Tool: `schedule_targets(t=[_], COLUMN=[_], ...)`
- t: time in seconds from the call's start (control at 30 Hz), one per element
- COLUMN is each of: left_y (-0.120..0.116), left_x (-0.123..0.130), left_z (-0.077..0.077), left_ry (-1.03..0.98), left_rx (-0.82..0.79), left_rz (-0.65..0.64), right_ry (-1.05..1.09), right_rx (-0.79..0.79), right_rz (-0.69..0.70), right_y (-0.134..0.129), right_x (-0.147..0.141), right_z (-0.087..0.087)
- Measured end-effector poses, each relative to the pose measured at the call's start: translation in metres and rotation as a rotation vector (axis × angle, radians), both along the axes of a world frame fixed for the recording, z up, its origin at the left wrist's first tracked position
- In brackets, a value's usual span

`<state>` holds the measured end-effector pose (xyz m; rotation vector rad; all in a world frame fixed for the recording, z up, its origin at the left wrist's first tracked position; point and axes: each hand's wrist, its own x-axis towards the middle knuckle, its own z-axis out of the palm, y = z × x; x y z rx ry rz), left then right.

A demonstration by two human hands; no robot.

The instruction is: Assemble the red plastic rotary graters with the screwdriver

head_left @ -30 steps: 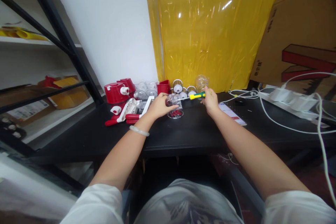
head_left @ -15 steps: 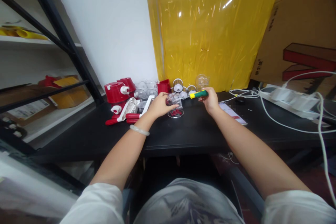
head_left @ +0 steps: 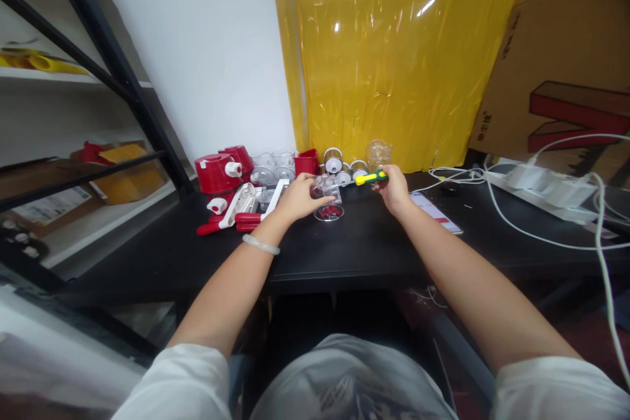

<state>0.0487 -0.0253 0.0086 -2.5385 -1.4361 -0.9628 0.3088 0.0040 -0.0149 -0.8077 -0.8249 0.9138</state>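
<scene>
Near the middle of the black table, my left hand (head_left: 301,197) grips a clear plastic part (head_left: 331,188) between thumb and fingers. My right hand (head_left: 392,185) is closed around the handle of a yellow and green screwdriver (head_left: 370,178), whose shaft points left at the clear part. Whether its tip touches the part is too small to tell. Just below the clear part, a round clear dish (head_left: 329,212) with small red pieces rests on the table.
Red housings (head_left: 215,174), white and red handles (head_left: 239,207) and clear cups (head_left: 264,175) stand at the left. Behind the hands are metal-rimmed drums (head_left: 333,161) and a red hopper (head_left: 306,163). A phone (head_left: 435,211), white cables and a power strip (head_left: 546,191) lie rightward.
The screwdriver's handle has turned slightly in my right hand and shows more yellow. My left hand has hardly moved.
</scene>
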Motion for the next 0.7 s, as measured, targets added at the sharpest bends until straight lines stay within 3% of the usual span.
schedule_targets(t=[0.3,0.6,0.7], left_y=[-0.0015,-0.0024,-0.0023], left_x=[0.0001,0.0006,0.0006], left_z=[0.0009,0.0015,0.0011], left_ry=[0.000,-0.004,-0.004], left_rx=[-0.005,-0.014,-0.006], left_rz=[0.001,0.000,-0.001], right_ry=[-0.182,0.009,-0.018], right_rx=[-0.007,-0.017,0.004], right_rz=[-0.128,0.009,-0.016], right_y=[0.0046,-0.0013,-0.0005], right_x=[0.0047,0.0011,0.0012], right_z=[-0.0087,0.0004,-0.0011])
